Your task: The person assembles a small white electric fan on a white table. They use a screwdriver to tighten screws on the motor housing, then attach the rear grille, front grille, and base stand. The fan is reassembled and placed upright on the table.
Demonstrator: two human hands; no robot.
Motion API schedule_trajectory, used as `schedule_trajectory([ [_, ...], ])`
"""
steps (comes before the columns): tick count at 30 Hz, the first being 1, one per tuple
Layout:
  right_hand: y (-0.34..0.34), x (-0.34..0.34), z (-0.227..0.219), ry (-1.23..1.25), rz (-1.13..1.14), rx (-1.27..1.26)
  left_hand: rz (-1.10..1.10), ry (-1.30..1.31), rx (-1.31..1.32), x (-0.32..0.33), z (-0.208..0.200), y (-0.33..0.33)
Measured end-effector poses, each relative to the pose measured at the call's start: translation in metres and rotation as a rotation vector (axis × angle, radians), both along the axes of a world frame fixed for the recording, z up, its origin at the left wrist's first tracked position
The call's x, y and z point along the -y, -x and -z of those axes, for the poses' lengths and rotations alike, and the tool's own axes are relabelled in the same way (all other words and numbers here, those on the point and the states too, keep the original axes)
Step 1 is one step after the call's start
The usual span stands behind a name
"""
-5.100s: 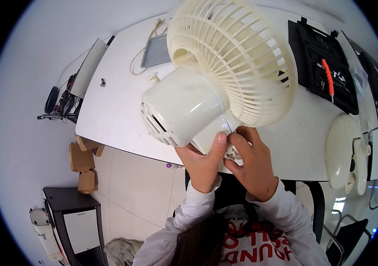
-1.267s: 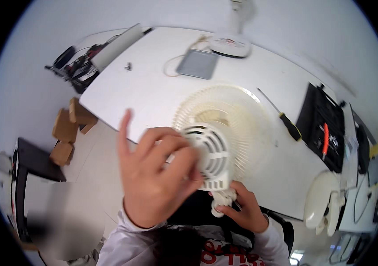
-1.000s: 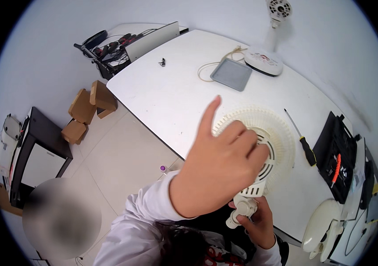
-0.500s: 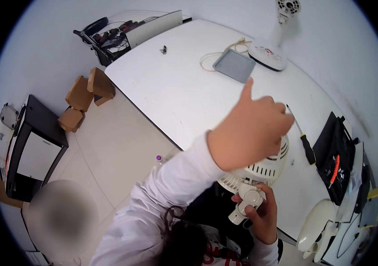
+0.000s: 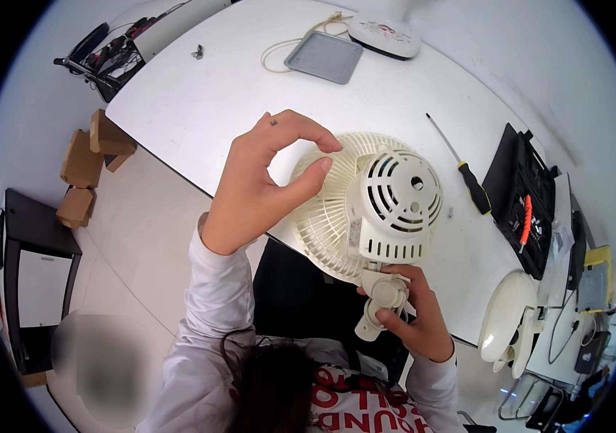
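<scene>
A cream plastic fan [image 5: 366, 209] is held face down over the near edge of the white bench [image 5: 214, 101], its rear motor housing with slotted vents turned up toward the camera and its ribbed guard spread beneath. The right hand [image 5: 413, 314] grips the fan's jointed neck below the housing, fingers [image 5: 395, 325] wrapped and pressed tight around that stub. The left hand [image 5: 261, 184] is raised just beside the guard's left rim, free of it as far as can be told; its fingers [image 5: 308, 130] curve into an open hook, the thumb and forefinger apart with a gap between them, holding nothing. On the bench to the right of the fan lies a screwdriver [image 5: 460, 166] with a black and yellow handle, and beyond it, toward the right edge, an open black tool case [image 5: 521, 202] carrying an orange-handled tool [image 5: 525, 220]. A cream fan base part [image 5: 506, 314] lies at the near right corner. At the far edge sit a grey tray [image 5: 324, 58], a looped pale cord [image 5: 286, 47] and a white round base [image 5: 384, 36]. A small metal piece [image 5: 197, 51] lies near the far left corner. On the floor to the left stand cardboard boxes [image 5: 91, 166] and a dark cabinet [image 5: 33, 274].
</scene>
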State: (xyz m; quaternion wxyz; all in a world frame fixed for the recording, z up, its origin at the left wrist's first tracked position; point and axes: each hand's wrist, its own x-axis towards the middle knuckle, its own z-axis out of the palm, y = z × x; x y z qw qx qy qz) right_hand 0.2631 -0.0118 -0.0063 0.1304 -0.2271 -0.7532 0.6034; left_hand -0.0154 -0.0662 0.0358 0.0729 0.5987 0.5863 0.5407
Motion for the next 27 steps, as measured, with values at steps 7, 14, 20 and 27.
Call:
schedule_trajectory([
  [7,-0.008,0.000,0.000,0.215,0.147,-0.086,-0.110,0.036,0.094,0.000,0.023,-0.001],
  [14,-0.006,-0.002,-0.005,0.296,0.137,-0.034,-0.205,0.097,0.171,0.010,0.041,0.006],
  [20,-0.003,-0.001,-0.004,0.332,0.126,-0.065,-0.201,-0.035,0.223,0.006,0.037,-0.015],
  [27,-0.002,0.006,-0.004,0.332,0.141,-0.056,-0.199,-0.138,-0.160,0.006,0.002,-0.059],
])
